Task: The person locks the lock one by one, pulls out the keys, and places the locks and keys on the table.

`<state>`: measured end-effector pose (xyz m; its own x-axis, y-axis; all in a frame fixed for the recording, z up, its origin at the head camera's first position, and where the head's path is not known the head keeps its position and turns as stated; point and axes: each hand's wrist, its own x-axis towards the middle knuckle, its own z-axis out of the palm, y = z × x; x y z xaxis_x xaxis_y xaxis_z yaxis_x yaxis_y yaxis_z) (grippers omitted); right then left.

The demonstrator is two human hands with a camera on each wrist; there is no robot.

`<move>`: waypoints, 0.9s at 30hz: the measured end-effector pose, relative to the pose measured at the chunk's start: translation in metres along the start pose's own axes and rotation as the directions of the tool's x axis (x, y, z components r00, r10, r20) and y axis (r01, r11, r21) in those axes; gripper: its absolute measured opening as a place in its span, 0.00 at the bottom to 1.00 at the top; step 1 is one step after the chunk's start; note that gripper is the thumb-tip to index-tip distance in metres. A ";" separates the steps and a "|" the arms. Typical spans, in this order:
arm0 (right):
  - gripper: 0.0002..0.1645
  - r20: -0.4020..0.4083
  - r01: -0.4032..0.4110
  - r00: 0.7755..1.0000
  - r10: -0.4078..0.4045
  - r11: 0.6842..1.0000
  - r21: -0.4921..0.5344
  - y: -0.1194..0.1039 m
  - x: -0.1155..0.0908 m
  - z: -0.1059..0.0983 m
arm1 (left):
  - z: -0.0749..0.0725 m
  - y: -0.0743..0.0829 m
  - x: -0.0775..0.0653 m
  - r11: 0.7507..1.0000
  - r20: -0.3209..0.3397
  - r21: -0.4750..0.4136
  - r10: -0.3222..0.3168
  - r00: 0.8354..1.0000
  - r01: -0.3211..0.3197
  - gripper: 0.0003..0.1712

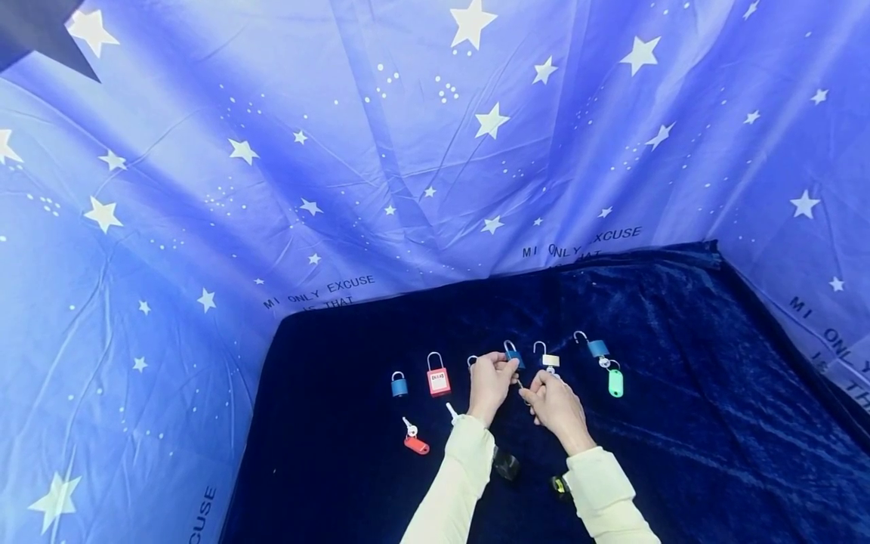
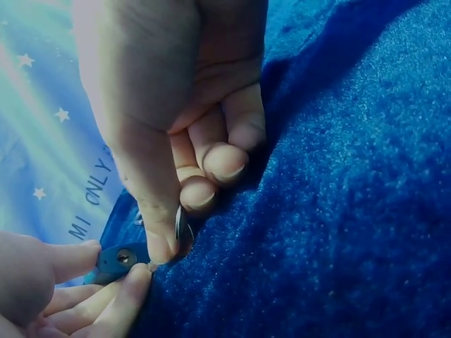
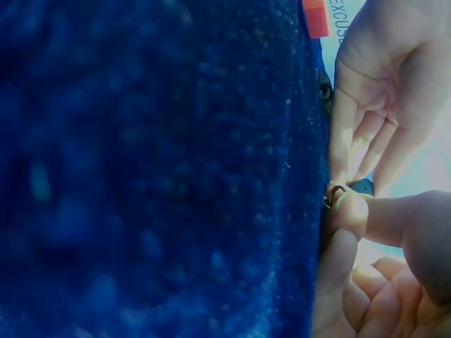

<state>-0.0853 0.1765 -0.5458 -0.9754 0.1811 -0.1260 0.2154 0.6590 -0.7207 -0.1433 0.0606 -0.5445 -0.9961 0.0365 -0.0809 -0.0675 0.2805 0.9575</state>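
My left hand [image 1: 491, 384] grips a small blue padlock [image 1: 514, 357] between thumb and fingers, its silver shackle pointing away from me. In the left wrist view the padlock's keyhole [image 2: 125, 258] faces the camera, uncovered. My right hand [image 1: 556, 404] pinches a small metal key with a thin ring [image 3: 338, 190], mostly hidden by the fingertips. The two hands meet at the padlock, and the right thumb and fingertips sit right beside its keyhole end. Partly behind the right hand lies a brass padlock [image 1: 551, 361] with its shackle swung open.
To the left lie a blue padlock [image 1: 399, 387] and a red padlock [image 1: 439, 383], with a red-tagged key [image 1: 417, 445] nearer me. Another key [image 1: 451, 412] shows beside my left sleeve. At right, an opened blue padlock [image 1: 596, 348] carries a green tag [image 1: 615, 383]. Dark blue velvet [image 1: 680, 423] covers the surface.
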 end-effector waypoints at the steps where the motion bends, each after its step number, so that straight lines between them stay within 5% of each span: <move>1: 0.15 -0.001 0.003 1.000 -0.003 1.000 -0.001 0.000 0.000 0.000 | 0.000 0.000 0.000 1.000 -0.004 0.012 0.005 1.000 -0.005 0.09; 10: 0.20 -0.037 -0.008 0.999 0.004 0.993 -0.114 0.003 0.002 0.000 | -0.001 0.002 0.000 1.000 -0.022 0.024 0.006 1.000 -0.005 0.11; 19: 0.17 -0.043 -0.034 0.999 0.030 0.993 -0.114 0.005 0.003 -0.001 | -0.001 -0.002 -0.001 1.000 -0.069 -0.020 -0.010 0.998 0.009 0.14; 27: 0.15 -0.027 -0.028 0.999 0.025 0.993 -0.111 0.003 0.003 -0.003 | -0.004 -0.005 -0.002 0.991 -0.127 0.129 0.037 0.991 -0.021 0.12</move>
<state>-0.0877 0.1810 -0.5459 -0.9680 0.2174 -0.1251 0.2464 0.7307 -0.6366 -0.1414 0.0550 -0.5478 -0.9971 -0.0752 -0.0095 -0.0390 0.4007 0.9154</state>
